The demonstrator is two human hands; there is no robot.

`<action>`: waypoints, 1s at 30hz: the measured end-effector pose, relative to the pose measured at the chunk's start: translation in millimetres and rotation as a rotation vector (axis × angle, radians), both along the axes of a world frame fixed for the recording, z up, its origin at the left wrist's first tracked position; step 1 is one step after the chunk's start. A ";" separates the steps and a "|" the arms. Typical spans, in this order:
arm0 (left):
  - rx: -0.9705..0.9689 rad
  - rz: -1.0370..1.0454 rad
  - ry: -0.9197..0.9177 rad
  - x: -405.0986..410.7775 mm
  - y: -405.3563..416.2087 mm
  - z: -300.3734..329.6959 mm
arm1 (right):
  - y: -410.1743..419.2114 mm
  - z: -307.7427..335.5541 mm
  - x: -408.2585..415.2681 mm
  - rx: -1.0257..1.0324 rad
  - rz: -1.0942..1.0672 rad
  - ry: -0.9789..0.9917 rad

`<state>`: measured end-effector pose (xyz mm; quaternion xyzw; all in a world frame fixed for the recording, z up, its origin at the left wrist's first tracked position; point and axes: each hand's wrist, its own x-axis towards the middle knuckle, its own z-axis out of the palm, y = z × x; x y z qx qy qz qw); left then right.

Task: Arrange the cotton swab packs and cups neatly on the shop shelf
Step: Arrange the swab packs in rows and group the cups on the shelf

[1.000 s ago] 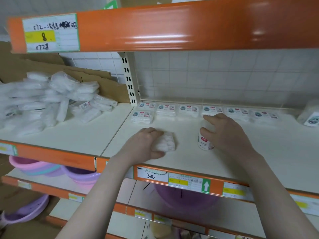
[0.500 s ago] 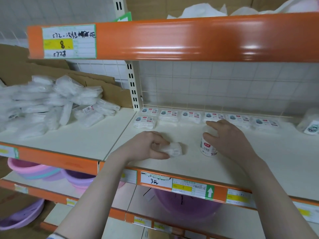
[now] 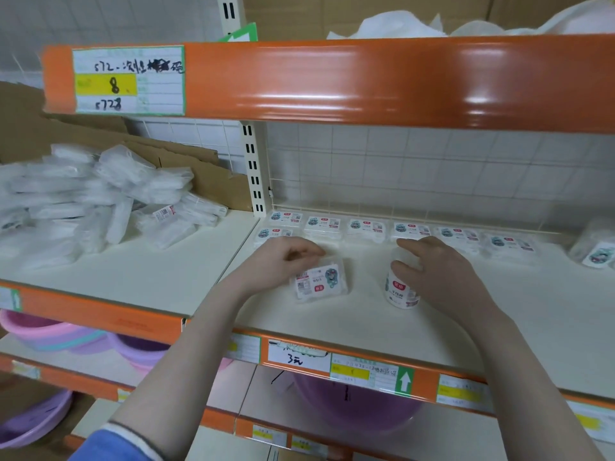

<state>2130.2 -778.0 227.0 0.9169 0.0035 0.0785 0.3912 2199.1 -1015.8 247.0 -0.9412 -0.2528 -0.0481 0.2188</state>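
Observation:
A flat clear cotton swab pack (image 3: 321,281) with a printed label facing up lies on the white shelf (image 3: 532,314). My left hand (image 3: 283,261) grips its far left edge with curled fingers. A white cylindrical swab cup (image 3: 399,291) stands upright to the right, and my right hand (image 3: 432,271) wraps around its top and right side. Along the back of the shelf lies a row of several labelled swab packs (image 3: 366,226). Another cup (image 3: 595,251) sits at the far right.
A loose heap of clear swab packs (image 3: 100,197) covers the left shelf bay, with cardboard (image 3: 186,164) behind it. An orange upper shelf (image 3: 366,81) hangs overhead. Purple and pink basins (image 3: 66,337) sit on the shelf below.
My left hand has turned the pack over, so its printed label now faces up. My right hand stays on the cup.

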 end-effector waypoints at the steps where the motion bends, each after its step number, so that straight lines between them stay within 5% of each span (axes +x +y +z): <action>1: 0.011 0.010 0.001 0.1 -0.9 -1.4 | 0.2 0.1 0.0 -0.036 0.011 -0.010; 17: 0.270 -0.218 0.344 -24.5 3.7 10.7 | 0.1 -4.6 2.3 0.041 -0.021 0.011; 30: 0.464 -0.271 0.194 2.6 2.5 -0.9 | -1.1 -3.9 -1.9 0.052 -0.007 0.011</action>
